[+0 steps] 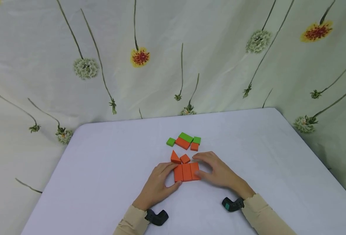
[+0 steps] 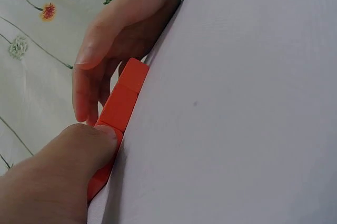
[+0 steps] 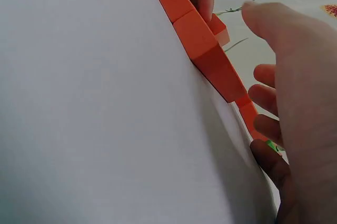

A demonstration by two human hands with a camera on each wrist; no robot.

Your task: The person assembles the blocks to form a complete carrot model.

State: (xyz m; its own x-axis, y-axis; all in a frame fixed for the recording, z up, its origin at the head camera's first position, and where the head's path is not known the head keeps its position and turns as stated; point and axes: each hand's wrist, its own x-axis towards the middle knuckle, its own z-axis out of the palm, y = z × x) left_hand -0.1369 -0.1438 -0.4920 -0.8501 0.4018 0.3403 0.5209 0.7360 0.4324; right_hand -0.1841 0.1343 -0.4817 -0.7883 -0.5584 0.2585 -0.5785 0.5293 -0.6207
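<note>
Three orange rectangular blocks (image 1: 187,172) lie side by side in a row on the white table. My left hand (image 1: 157,184) holds the row's left block (image 1: 178,173), with the thumb at its near end and the fingertips at its far end. Around the right end of the row my right hand (image 1: 220,171) is spread. In the right wrist view its thumb (image 3: 263,21) stands apart from the right block (image 3: 218,71). Just beyond the row are an orange triangular block (image 1: 175,158) and a small orange block (image 1: 185,159).
Farther back sit a long green block (image 1: 186,137), a long orange block (image 1: 182,143), two small green blocks (image 1: 171,142) and a small orange block (image 1: 194,147). Behind the table (image 1: 117,147) hangs a flower-patterned cloth (image 1: 161,85). Each wrist wears a black device (image 1: 158,217).
</note>
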